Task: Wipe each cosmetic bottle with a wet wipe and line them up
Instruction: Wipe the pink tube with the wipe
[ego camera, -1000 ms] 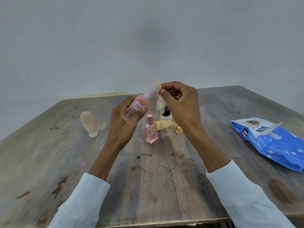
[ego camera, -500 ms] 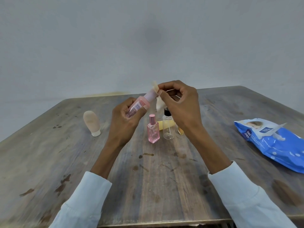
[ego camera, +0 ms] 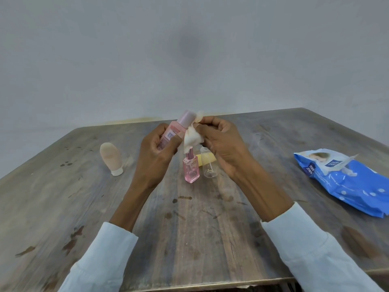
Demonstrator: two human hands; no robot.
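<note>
Compared with half a second earlier, the crumpled white wet wipe point(ego camera: 192, 138), pinched in the right hand point(ego camera: 223, 144), lies lower, against the shoulder of the pink cylindrical plastic bottle point(ego camera: 175, 130). The left hand point(ego camera: 155, 153) grasps that bottle above the square pink glass perfume bottle point(ego camera: 191, 168). Its long axis tilts, pale cap up and rightward.

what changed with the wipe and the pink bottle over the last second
The right hand has brought the wet wipe down from the cap onto the side of the pink bottle, which the left hand now holds more upright. Both grips stayed. The beige tube, square pink bottle, clear bottle and wipes pack kept their places on the table.
</note>
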